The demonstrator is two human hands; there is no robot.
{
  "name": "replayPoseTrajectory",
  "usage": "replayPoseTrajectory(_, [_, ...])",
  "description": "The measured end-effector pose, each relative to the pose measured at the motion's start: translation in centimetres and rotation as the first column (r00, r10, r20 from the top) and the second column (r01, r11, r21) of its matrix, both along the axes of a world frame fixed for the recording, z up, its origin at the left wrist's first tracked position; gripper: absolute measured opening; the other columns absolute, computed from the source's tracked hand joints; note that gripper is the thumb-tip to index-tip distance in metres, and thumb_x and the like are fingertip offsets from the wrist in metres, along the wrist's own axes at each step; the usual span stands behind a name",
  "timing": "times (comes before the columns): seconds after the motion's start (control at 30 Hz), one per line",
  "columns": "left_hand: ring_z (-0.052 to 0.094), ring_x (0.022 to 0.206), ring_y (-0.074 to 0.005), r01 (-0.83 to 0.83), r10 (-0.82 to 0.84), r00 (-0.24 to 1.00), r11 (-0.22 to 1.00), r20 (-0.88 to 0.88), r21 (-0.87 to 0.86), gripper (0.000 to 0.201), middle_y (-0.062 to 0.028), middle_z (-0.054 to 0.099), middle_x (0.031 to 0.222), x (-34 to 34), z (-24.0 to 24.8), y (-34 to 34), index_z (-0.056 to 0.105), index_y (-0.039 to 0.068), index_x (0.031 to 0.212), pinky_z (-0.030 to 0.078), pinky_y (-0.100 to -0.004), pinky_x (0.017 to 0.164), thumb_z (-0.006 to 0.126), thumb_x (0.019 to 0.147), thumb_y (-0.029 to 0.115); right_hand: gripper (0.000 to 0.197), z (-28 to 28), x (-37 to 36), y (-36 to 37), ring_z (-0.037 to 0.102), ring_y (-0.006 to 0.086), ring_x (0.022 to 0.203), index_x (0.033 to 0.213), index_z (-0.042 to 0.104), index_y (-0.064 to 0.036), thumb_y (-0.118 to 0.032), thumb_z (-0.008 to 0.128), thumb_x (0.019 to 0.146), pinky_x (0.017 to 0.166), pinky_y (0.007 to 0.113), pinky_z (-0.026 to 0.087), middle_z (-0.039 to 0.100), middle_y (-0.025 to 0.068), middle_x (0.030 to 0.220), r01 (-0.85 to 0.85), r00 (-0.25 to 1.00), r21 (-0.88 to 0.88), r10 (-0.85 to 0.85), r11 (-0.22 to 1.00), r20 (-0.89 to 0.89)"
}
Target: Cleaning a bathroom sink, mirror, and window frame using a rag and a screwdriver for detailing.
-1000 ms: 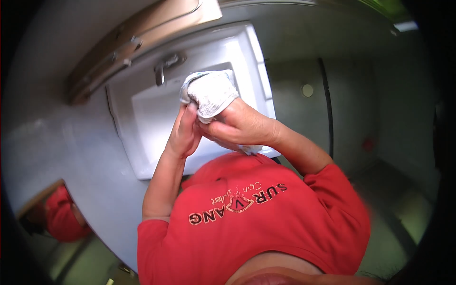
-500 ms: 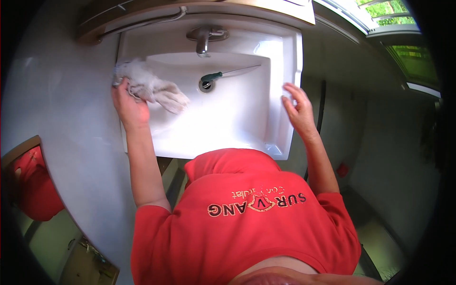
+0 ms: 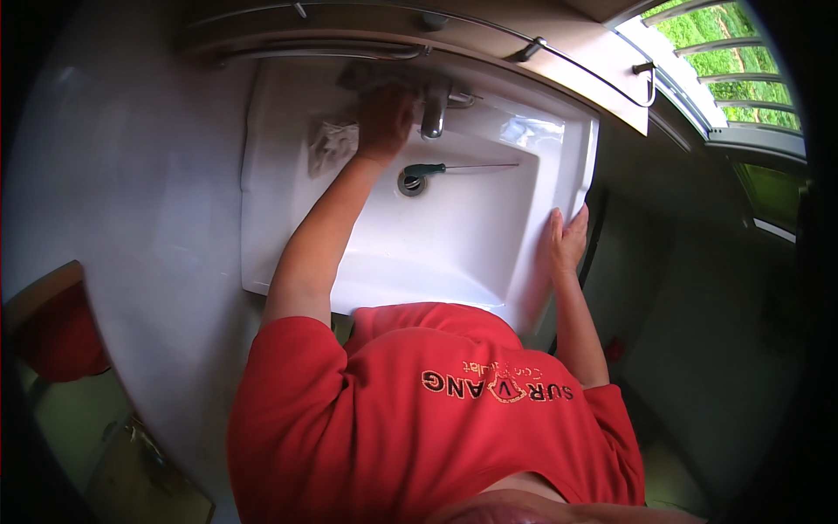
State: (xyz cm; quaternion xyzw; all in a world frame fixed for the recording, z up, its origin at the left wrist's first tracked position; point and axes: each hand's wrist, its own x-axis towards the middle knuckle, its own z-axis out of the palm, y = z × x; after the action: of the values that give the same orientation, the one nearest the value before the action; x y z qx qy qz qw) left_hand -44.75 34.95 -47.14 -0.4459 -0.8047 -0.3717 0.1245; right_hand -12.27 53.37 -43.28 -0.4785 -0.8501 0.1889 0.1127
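My left hand [image 3: 386,122] is at the sink's back ledge, just left of the chrome faucet [image 3: 434,112]. It grips a greyish-white cloth [image 3: 333,147], which spreads behind the hand and trails over the basin's left back corner. Motion smears the fingers and part of the cloth. On the right rim of the white sink [image 3: 393,278] rests my right hand [image 3: 569,240], holding nothing, thumb and fingers apart. A screwdriver [image 3: 426,170] with a dark green handle lies in the basin, its handle beside the drain [image 3: 411,182] and its thin shaft pointing right.
Above the back of the sink runs a shelf [image 3: 489,44] with a metal rail. A slatted window [image 3: 724,70] is at the upper right. A wood-framed mirror [image 3: 65,332] stands at the lower left, beside a pale wall [image 3: 157,218].
My left hand has carried the cloth from the sink's left rim to the back ledge by the faucet. My right hand has come to rest on the right rim. The view has shifted.
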Motion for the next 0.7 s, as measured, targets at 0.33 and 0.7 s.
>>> replayPoseTrajectory(0.33, [0.052, 0.096, -0.0332, -0.516, 0.513, 0.756, 0.849, -0.407, 0.112, 0.024, -0.0153, 0.057, 0.101, -7.1, 4.7, -6.1, 0.058, 0.010, 0.102, 0.041, -0.0422, 0.082, 0.055, 0.079, 0.016, 0.064, -0.7, 0.2, 0.4, 0.049, 0.0381, 0.108, 0.129, 0.033, 0.0041, -0.037, 0.055, 0.085, 0.090, 0.039, 0.040, 0.047, 0.0246, 0.121, 0.002, 0.998, -0.019, -0.003, 1.000, -0.069])
replayPoseTrajectory(0.7, [0.051, 0.097, -0.0271, -0.516, 0.371, 0.857, 0.595, -0.358, -0.616, 0.029, -0.0060, 0.052, 0.109, 2.0, 3.3, -19.0, 0.054, 0.016, 0.104, 0.037, -0.0480, 0.083, 0.055, 0.075, 0.018, 0.062, -1.4, 1.3, 1.3, 0.048, 0.0394, 0.108, 0.127, 0.034, 0.0070, -0.035, 0.054, 0.087, 0.091, 0.039, 0.038, 0.046, 0.0268, 0.121, -0.067, 0.987, -0.011, 0.065, 0.998, -0.144])
